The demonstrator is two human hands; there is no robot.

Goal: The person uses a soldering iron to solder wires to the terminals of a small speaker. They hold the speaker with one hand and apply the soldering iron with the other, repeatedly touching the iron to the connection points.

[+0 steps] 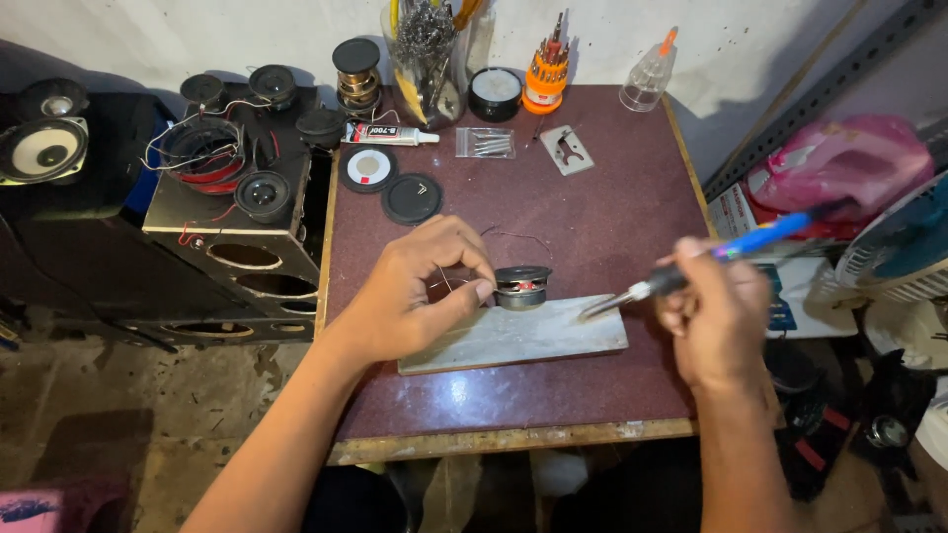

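A small black speaker driver (521,286) with a red ring sits on the back edge of a pale stone slab (533,336) on the maroon table (592,207). My left hand (420,296) rests on the slab just left of the driver, fingers pinched on a thin wire (446,279) that runs to it. My right hand (716,316) holds a blue-handled soldering iron (691,268) like a pen. The iron's tip hovers over the slab's right end, a little right of the driver.
At the table's back lie two black round discs (390,183), a glue tube (390,134), a bag of metal pins (485,143), a screwdriver set (546,74), a jar of tools (425,59) and a plastic bottle (648,79). Speaker boxes (232,197) stand left, a fan (904,247) right.
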